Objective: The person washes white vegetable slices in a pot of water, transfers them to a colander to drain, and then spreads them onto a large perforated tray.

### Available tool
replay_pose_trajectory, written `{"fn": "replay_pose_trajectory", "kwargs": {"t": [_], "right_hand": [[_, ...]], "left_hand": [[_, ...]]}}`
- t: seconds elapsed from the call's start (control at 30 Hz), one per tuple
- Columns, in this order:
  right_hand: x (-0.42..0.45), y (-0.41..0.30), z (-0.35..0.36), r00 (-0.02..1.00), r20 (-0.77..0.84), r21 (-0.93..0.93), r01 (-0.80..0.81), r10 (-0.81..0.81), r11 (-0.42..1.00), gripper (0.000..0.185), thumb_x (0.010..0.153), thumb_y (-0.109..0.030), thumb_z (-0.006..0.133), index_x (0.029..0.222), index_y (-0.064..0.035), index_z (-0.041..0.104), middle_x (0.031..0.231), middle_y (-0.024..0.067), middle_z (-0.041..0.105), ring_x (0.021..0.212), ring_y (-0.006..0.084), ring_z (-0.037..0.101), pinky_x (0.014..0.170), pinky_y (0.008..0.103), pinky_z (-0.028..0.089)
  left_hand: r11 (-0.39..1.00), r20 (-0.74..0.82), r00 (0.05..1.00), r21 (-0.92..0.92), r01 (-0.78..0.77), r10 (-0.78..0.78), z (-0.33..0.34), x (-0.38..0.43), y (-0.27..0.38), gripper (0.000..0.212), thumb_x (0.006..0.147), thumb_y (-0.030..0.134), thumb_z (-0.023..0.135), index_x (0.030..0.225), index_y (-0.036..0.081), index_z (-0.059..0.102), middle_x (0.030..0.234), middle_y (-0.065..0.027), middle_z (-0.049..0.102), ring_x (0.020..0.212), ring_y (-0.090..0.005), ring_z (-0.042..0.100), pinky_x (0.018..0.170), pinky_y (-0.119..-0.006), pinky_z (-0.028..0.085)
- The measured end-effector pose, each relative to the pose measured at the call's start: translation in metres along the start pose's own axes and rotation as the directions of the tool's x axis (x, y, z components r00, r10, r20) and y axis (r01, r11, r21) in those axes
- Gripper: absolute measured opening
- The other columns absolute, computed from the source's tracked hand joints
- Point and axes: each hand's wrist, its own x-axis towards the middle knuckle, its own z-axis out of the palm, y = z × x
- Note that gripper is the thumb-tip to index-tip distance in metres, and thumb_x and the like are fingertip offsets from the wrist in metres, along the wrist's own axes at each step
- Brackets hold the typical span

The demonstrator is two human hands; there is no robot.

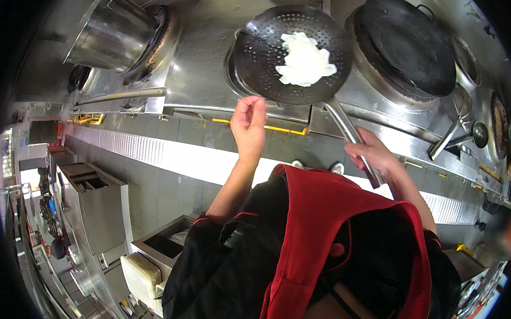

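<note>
My right hand (369, 151) grips the metal handle of a perforated wok strainer (260, 59). White, flat food pieces (304, 61) lie in a heap in its bowl. The strainer rests over or hovers above a round metal container (231, 75) at the counter's edge; which of these cannot be told. My left hand (251, 112) is just below the strainer's near rim, fingers curled with their tips close together; nothing clear shows between them.
A dark wok (408, 44) sits on the burner at right, near a wire skimmer (449, 129) and a ladle (479, 135). A large steel stockpot (113, 33) stands at left. Behind me are steel cabinets (103, 208) and a white plastic container (141, 274). Another person (502, 234) is at far right.
</note>
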Motion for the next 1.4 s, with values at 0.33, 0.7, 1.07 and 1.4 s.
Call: {"fn": "replay_pose_trajectory", "kwargs": {"t": [0.33, 0.7, 1.07, 1.4], "right_hand": [[0.088, -0.010, 0.027, 0.986, 0.145, 0.185, -0.112, 0.086, 0.976, 0.017, 0.083, -0.014, 0.063, 0.089, -0.0043, 0.050, 0.068, 0.0011, 0.051, 0.050, 0.0088, 0.048, 0.042, 0.0241, 0.039], [0.092, -0.037, -0.006, 0.940, 0.307, -0.060, -0.134, 0.146, 0.989, 0.022, 0.089, -0.023, 0.061, 0.099, -0.0059, 0.052, 0.075, 0.0002, 0.053, 0.063, 0.0080, 0.052, 0.054, 0.0243, 0.045], [0.101, -0.039, -0.017, 0.955, 0.293, -0.284, 0.043, 0.044, 0.958, 0.032, 0.087, -0.027, 0.062, 0.104, -0.0012, 0.054, 0.084, 0.0039, 0.057, 0.075, 0.0113, 0.052, 0.065, 0.0264, 0.043], [0.091, -0.052, -0.010, 0.967, 0.246, -0.202, -0.009, 0.060, 0.979, 0.031, 0.088, -0.024, 0.062, 0.106, -0.0011, 0.053, 0.090, 0.0045, 0.055, 0.084, 0.0131, 0.049, 0.075, 0.0284, 0.042]], "left_hand": [[0.770, 0.124, 0.954, 0.567, -0.293, 0.272, 0.003, 0.073, -0.003, 0.007, 0.084, 0.008, 0.064, 0.086, 0.002, 0.064, 0.073, -0.0013, 0.060, 0.062, -0.0071, 0.052, 0.059, -0.023, 0.043], [0.392, 0.268, 0.936, 0.854, -0.341, 0.230, 0.057, 0.184, -0.089, 0.008, 0.072, 0.018, 0.066, 0.075, 0.013, 0.070, 0.082, -0.0110, 0.065, 0.078, -0.0302, 0.063, 0.070, -0.040, 0.050], [0.280, 0.234, 0.964, 0.924, -0.260, 0.123, 0.071, 0.222, -0.148, 0.011, 0.071, 0.023, 0.070, 0.075, 0.013, 0.072, 0.085, -0.0120, 0.065, 0.085, -0.0311, 0.062, 0.077, -0.040, 0.049], [0.158, 0.248, 0.961, 0.951, -0.266, 0.122, 0.083, 0.226, -0.158, 0.011, 0.069, 0.021, 0.067, 0.072, 0.012, 0.071, 0.084, -0.0119, 0.065, 0.083, -0.0297, 0.063, 0.074, -0.040, 0.049]]}}
